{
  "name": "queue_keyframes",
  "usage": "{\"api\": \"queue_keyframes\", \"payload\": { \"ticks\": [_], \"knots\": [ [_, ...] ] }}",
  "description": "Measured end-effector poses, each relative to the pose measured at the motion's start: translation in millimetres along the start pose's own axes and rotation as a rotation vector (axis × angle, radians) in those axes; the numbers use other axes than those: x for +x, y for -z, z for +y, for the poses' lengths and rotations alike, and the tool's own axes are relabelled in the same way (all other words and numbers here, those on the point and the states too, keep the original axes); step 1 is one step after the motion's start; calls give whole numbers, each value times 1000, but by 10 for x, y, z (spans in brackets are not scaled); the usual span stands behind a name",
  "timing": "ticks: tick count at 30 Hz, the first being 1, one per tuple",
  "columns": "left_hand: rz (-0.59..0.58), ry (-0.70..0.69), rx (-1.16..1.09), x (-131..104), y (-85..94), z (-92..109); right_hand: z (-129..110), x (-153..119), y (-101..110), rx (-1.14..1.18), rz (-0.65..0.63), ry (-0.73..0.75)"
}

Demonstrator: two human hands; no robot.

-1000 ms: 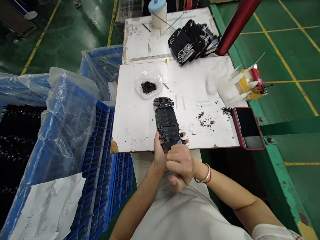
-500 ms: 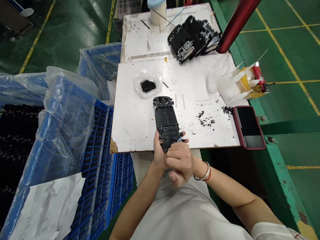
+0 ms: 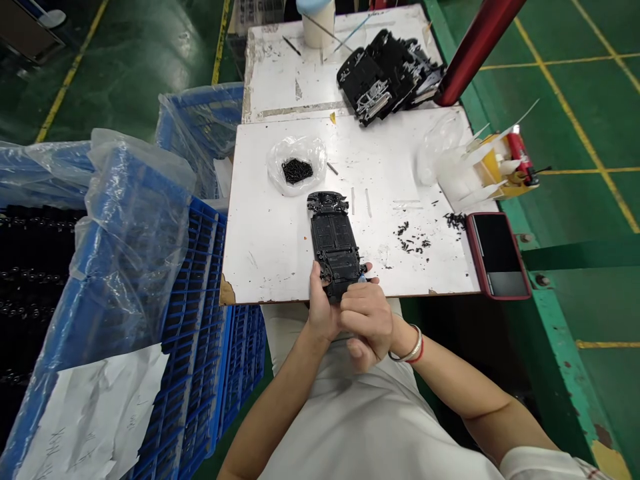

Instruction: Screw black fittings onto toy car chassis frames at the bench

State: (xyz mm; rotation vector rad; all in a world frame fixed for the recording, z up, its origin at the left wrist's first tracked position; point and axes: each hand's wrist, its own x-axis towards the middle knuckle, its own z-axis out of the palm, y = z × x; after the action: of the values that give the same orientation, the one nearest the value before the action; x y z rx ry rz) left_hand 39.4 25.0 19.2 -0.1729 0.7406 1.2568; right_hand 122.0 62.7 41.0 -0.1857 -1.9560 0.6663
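Black chassis (image 3: 334,243) against left hand (image 3: 323,307)

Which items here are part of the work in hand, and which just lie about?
In hand: black car chassis, left hand, right hand, loose screws, bag of screws.
Lying about: phone, chassis pile, blue crates, white jar.

Both forearms reach forward from the lower edge of the view and meet close to the body. The left hand (image 3: 323,303) lies palm inward, thumb up, its fingers curled forward. The right hand (image 3: 367,320) is closed in a loose fist pressed against the left, its wrist bent, thumb tucked underneath.
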Motion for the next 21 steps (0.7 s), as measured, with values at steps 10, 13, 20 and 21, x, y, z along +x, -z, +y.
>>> {"api": "queue_keyframes", "payload": {
  "ticks": [10,13,20,21],
  "knots": [
    [33,-107,-43,49,-116,-51,3,-71,154,250,239,-234],
    [28,-128,-45,44,-149,-57,-18,-39,172,335,408,-337],
    [27,-142,-31,12,-216,-47,-44,21,131,390,533,-387],
    [32,-150,-26,10,-216,-48,-47,16,122,380,525,-378]
  ]
}}
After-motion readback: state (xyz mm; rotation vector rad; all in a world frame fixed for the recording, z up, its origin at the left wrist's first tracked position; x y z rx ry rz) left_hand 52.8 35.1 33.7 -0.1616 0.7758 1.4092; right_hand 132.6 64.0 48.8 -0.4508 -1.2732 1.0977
